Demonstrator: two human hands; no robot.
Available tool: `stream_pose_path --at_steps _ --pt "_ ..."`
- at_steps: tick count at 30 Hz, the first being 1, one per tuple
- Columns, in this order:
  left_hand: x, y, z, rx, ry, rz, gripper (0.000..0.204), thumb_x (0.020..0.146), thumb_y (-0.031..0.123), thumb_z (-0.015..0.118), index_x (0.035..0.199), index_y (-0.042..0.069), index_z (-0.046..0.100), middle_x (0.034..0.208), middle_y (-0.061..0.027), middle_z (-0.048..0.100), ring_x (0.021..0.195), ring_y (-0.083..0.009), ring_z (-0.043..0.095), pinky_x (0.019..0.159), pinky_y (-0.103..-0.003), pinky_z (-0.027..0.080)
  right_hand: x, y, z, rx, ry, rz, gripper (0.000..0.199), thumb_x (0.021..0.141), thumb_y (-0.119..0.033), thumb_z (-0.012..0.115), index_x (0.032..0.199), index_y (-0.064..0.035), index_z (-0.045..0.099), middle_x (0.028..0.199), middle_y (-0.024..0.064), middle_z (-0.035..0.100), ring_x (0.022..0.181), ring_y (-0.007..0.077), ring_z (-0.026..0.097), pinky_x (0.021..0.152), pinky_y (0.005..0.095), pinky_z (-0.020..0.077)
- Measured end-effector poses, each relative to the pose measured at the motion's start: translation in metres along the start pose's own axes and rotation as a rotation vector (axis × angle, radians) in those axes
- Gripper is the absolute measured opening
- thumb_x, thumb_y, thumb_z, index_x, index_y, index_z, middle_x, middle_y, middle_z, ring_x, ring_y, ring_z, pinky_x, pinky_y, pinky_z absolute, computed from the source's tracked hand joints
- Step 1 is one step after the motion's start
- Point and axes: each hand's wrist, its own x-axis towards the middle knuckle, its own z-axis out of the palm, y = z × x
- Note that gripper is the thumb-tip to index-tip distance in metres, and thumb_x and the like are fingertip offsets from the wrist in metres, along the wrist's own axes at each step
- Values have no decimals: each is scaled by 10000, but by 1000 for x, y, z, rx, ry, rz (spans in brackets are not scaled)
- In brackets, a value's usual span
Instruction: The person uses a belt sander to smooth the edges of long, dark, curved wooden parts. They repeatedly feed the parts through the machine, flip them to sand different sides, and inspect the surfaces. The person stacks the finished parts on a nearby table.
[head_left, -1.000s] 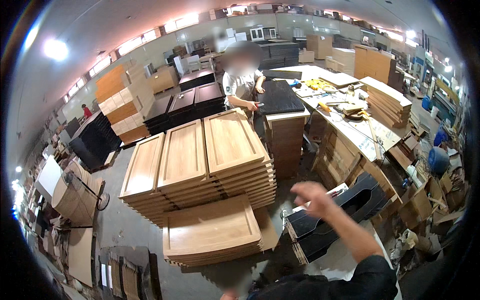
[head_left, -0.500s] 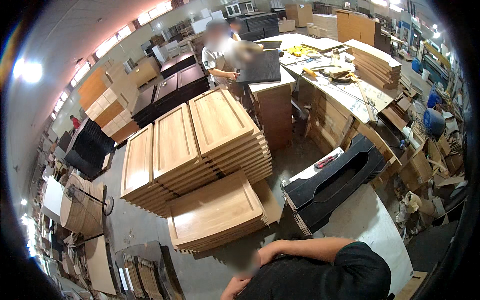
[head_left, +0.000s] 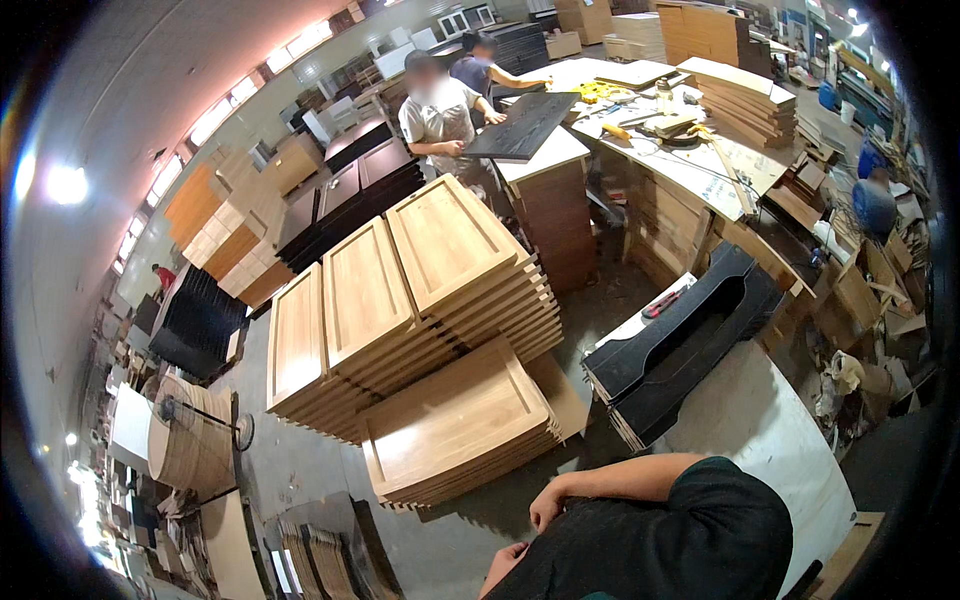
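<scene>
My right hand [head_left: 545, 506] hangs in front of my black shirt [head_left: 640, 540], its fingers curled in. Just below it my left hand [head_left: 506, 562] comes in at the lower edge, fingers bent together and partly hidden by the shirt. The hands are close but apart; whether either grips anything is too small to make out. Nearest to them lies a low stack of light wood panels with raised frames [head_left: 455, 425]. To the right, black curved-cut boards [head_left: 680, 350] rest on a white-topped table [head_left: 745, 430], with a red utility knife [head_left: 662, 304] beside them.
Taller stacks of framed wood panels [head_left: 370, 290] stand beyond. A co-worker in a light shirt [head_left: 437, 115] holds a black panel [head_left: 525, 127] over a workbench [head_left: 720, 175] with tools; a second person [head_left: 475, 72] reaches in behind. Scrap and blue drums [head_left: 873, 207] fill the right side.
My hands have drawn slightly apart. The whole scene has shifted a little in view. The co-worker stands more upright at the black panel, and the second person now reaches an arm toward it.
</scene>
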Motion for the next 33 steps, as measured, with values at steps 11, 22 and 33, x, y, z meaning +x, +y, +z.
stream_pose_path --at_steps 11,22,33 --pt "12 -33 1 -73 65 123 493 1139 318 632 1468 -49 655 1272 -135 776 1102 -256 741 985 -374 571 25 5 35 -42 161 -145 480 898 -451 842 995 19 826 933 111 802 894 228 720 768 432 540" --pt "31 55 -7 -184 160 188 518 1153 359 568 1473 -42 645 1300 -138 764 1132 -259 729 1001 -389 567 53 44 46 152 120 -290 395 1048 -446 773 916 -74 760 791 52 665 658 160 570 617 390 456" --pt "33 78 -31 -231 231 186 550 1167 400 505 1477 -36 635 1328 -142 752 1162 -262 718 1018 -403 563 -55 -3 47 1136 359 -258 328 1145 -404 626 1197 -105 750 1011 -26 731 873 95 649 743 278 519"
